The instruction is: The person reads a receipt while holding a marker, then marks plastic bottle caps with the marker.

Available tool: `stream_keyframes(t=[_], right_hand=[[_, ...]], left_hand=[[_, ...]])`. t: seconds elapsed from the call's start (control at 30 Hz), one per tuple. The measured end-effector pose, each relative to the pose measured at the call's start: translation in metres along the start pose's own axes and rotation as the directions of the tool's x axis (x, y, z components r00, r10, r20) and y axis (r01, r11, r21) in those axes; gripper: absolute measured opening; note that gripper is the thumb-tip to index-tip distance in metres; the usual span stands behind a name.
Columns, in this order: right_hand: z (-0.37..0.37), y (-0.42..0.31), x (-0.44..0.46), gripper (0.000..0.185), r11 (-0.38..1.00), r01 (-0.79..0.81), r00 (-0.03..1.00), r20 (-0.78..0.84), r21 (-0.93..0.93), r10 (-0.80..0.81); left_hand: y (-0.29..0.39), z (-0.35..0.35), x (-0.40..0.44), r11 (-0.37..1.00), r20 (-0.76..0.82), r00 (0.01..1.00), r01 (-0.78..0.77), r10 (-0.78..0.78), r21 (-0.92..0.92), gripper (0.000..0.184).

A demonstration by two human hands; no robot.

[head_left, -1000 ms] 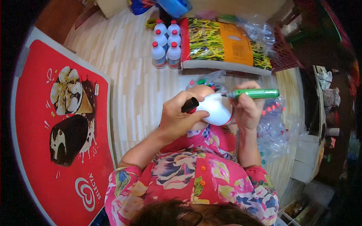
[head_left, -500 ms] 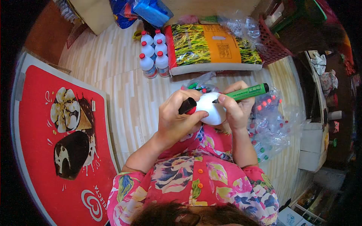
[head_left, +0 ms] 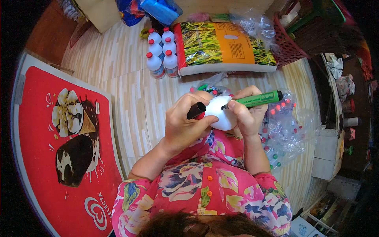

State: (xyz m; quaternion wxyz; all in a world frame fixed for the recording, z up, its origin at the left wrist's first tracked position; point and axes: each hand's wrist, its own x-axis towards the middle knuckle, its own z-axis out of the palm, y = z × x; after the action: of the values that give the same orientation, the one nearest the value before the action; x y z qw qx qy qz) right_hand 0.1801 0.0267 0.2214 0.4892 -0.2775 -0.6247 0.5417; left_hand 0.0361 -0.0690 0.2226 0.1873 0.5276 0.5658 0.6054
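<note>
My left hand point(head_left: 183, 116) is closed around a white bottle point(head_left: 219, 115), tilted so its rounded white shoulder faces me. The bottle's red cap point(head_left: 200, 115) points left and is partly covered by my fingers. A dark marker cap point(head_left: 196, 110), its hollow end toward the bottle, is also gripped by that hand. In my right hand point(head_left: 248, 112) a green marker point(head_left: 258, 99) is pinched, its black tip at the bottle's white surface. Some fingers of the right hand are hidden behind the bottle.
Several white bottles with red caps point(head_left: 170, 59) stand on the floor beside a printed sack point(head_left: 221, 43). Clear plastic bags point(head_left: 290, 132) holding bottles with red and green caps lie to the right. A red freezer lid point(head_left: 39, 158) is at the left, a red basket point(head_left: 287, 45) at the back.
The marker tip has shifted slightly left on the bottle. Both hands keep their holds, and the view has moved a little.
</note>
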Motion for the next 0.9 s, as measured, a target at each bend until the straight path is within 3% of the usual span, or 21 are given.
stream_keyframes(t=[0.1, 0.2, 0.7, 0.8, 0.9], right_hand=[[0.004, -0.002, -0.001, 0.015, 0.995, 0.056, 0.998, 0.0, -0.086, -0.056], [0.002, 0.004, -0.003, 0.015, 0.998, 0.054, 0.996, -0.069, -0.014, -0.055], [0.002, 0.006, -0.002, 0.014, 0.999, 0.016, 0.997, -0.08, -0.03, -0.018], [0.001, 0.01, -0.003, 0.014, 0.998, 0.063, 0.997, -0.052, -0.023, -0.064], [0.006, 0.009, -0.001, 0.015, 0.994, 0.103, 0.987, -0.125, 0.023, -0.099]], left_hand=[[-0.002, -0.001, -0.001, 1.0, -0.01, 1.0, -0.022, 0.022, -0.002, 0.037], [-0.002, -0.001, 0.0, 1.0, -0.013, 0.999, -0.029, 0.029, -0.009, 0.037], [-0.003, -0.001, 0.001, 0.999, -0.003, 1.0, 0.019, -0.019, -0.042, 0.036], [-0.004, -0.002, 0.001, 0.999, 0.001, 1.0, 0.007, -0.007, -0.04, 0.036], [-0.005, -0.003, 0.001, 0.999, 0.014, 0.999, 0.037, -0.037, -0.036, 0.035]])
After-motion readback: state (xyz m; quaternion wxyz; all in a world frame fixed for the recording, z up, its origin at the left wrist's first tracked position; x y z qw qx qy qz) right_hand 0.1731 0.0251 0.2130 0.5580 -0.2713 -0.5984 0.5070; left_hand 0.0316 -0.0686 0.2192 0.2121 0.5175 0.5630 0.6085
